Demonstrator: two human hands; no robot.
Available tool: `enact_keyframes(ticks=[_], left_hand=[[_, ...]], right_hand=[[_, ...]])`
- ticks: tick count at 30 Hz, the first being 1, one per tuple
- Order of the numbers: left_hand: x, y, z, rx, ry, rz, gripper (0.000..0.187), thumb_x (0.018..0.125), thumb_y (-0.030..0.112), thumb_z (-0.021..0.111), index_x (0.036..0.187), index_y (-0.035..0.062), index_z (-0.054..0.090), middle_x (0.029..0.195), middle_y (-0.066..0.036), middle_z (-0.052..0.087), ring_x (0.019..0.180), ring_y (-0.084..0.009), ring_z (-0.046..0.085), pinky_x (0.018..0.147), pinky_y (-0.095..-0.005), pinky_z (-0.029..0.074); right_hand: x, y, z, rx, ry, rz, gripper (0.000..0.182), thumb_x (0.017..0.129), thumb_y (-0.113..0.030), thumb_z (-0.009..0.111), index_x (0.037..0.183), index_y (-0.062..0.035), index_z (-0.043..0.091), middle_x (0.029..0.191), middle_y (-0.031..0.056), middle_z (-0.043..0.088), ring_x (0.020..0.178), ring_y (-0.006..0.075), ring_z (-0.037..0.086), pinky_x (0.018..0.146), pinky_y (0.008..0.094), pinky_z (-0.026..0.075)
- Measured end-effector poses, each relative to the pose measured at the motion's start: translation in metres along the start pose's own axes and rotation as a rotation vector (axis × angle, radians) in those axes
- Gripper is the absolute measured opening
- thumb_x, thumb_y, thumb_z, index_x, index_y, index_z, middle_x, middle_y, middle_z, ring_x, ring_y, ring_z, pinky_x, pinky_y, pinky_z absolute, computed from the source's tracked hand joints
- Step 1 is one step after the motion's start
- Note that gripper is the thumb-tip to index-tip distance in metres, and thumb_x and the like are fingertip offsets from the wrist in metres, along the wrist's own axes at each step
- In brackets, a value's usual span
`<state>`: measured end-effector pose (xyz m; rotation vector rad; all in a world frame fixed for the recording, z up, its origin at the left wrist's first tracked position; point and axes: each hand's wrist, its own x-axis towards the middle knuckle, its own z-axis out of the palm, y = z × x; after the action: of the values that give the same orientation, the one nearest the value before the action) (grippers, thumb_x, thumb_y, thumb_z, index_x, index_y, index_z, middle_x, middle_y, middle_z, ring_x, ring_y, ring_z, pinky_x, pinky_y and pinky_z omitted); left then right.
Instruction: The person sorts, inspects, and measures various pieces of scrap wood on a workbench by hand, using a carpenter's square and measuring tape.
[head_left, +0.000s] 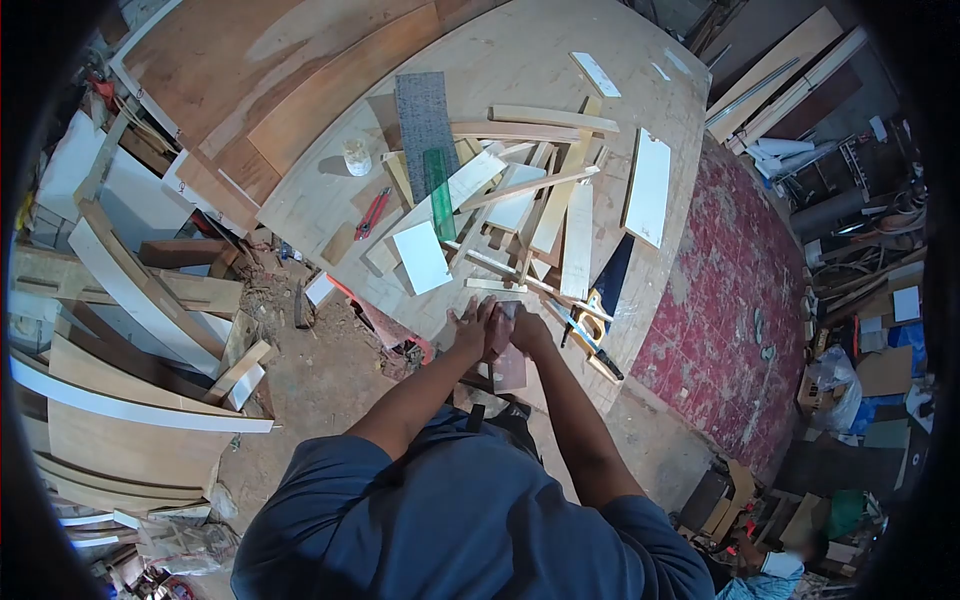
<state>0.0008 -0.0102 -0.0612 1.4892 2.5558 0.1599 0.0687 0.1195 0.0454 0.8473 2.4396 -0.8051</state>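
Observation:
At the near edge of the wooden table, my left hand (474, 327) lies against a small brownish piece (506, 312), its thumb and some fingers apart. My right hand (529, 331) is bent round the other side of the same piece, its fingers mostly hidden. Under and below both hands lies a flat reddish-brown strip (509, 370). Just beyond them is a short pale wood strip (495, 285). A handsaw (598, 305) with a yellow handle lies to the right, beside a blue-and-black tool (584, 338).
Wood strips (540, 205), a white panel (423, 258), a green ruler (437, 190), red pliers (373, 213) and a clear jar (357, 157) lie on the table (330, 130). Curved boards (140, 290) stack at left. Another person (775, 575) is at the lower right.

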Motion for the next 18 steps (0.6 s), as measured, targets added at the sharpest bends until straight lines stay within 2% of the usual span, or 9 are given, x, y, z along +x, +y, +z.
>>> enact_keyframes(ticks=[1,2,4,7,11,13,15,17,18], left_hand=[[0.002,0.001,0.025,0.151,0.33,-0.003,0.122,0.059,0.052,0.079,0.152,0.017,0.009,0.159,-0.002,-0.005,0.145,-0.0392,0.001,0.093,-0.0834,0.014],[0.002,0.002,0.009,0.149,0.33,-0.001,0.122,0.059,0.052,0.079,0.152,0.017,0.009,0.159,-0.002,-0.005,0.145,-0.0392,0.001,0.093,-0.0834,0.014],[0.001,0.002,-0.044,-0.194,-0.275,-0.037,0.117,0.061,0.049,0.079,0.151,0.0163,0.012,0.159,-0.003,-0.005,0.145,-0.0393,0.0,0.093,-0.0834,0.013],[-0.002,0.003,-0.045,-0.194,-0.223,-0.04,0.119,0.059,0.047,0.081,0.151,0.0165,0.013,0.159,-0.002,-0.005,0.145,-0.0393,0.0,0.093,-0.0835,0.012],[0.0,0.005,-0.046,-0.173,-0.285,-0.023,0.116,0.061,0.045,0.081,0.151,0.0167,0.013,0.159,-0.002,-0.004,0.145,-0.0389,0.0,0.093,-0.0836,0.013],[0.001,0.004,-0.035,-0.102,-0.181,-0.027,0.119,0.058,0.048,0.081,0.151,0.0171,0.013,0.159,-0.002,-0.002,0.145,-0.0388,0.0,0.093,-0.0835,0.014],[0.001,0.0,-0.048,-0.152,-0.236,-0.025,0.111,0.065,0.047,0.076,0.151,0.0174,0.013,0.159,-0.003,-0.001,0.145,-0.0387,0.0,0.093,-0.0835,0.014],[-0.003,0.004,-0.057,-0.209,-0.311,-0.02,0.103,0.072,0.046,0.072,0.151,0.0177,0.013,0.159,-0.003,0.0,0.145,-0.0385,0.0,0.093,-0.0835,0.014],[-0.002,0.006,-0.052,-0.139,-0.299,-0.024,0.105,0.072,0.046,0.073,0.152,0.0186,0.01,0.159,-0.002,-0.002,0.145,-0.0382,0.0,0.093,-0.0832,0.013]], right_hand=[[0.003,-0.002,0.005,0.014,0.264,-0.038,0.035,0.083,-0.014,0.055,0.112,0.002,0.046,0.084,0.0307,0.064,0.079,0.0427,0.066,0.065,0.0509,0.053],[0.003,-0.009,0.008,0.038,0.269,0.012,0.038,0.087,-0.022,0.054,0.117,-0.0016,0.04,0.087,0.0323,0.064,0.081,0.0461,0.064,0.066,0.0535,0.052],[-0.001,-0.005,0.03,0.049,0.307,0.003,0.038,0.088,-0.024,0.053,0.117,-0.0027,0.04,0.086,0.0323,0.063,0.082,0.0462,0.064,0.067,0.0531,0.052],[-0.021,-0.006,0.047,0.053,0.335,0.012,0.036,0.088,-0.024,0.054,0.116,-0.0036,0.043,0.085,0.0309,0.064,0.081,0.0451,0.065,0.068,0.052,0.052],[-0.027,0.021,0.031,-0.102,0.141,-0.181,0.034,0.081,-0.014,0.061,0.109,0.0035,0.051,0.085,0.0266,0.066,0.076,0.041,0.067,0.064,0.0499,0.054],[-0.016,0.019,0.006,-0.055,-0.318,-0.035,0.036,0.079,-0.012,0.062,0.109,0.0061,0.051,0.082,0.0253,0.067,0.068,0.0384,0.068,0.06,0.0463,0.055],[0.0,0.018,0.004,-0.147,-0.298,-0.067,0.036,0.081,-0.011,0.057,0.112,0.0059,0.048,0.078,0.0264,0.066,0.061,0.0364,0.067,0.055,0.0452,0.055],[0.006,0.01,0.014,0.064,0.291,-0.091,0.035,0.086,-0.017,0.053,0.113,0.0043,0.046,0.078,0.0285,0.065,0.062,0.039,0.066,0.054,0.0481,0.053],[0.007,0.007,0.021,0.065,0.287,-0.088,0.035,0.086,-0.017,0.053,0.113,0.0043,0.046,0.078,0.0285,0.065,0.062,0.039,0.066,0.054,0.0481,0.053]])
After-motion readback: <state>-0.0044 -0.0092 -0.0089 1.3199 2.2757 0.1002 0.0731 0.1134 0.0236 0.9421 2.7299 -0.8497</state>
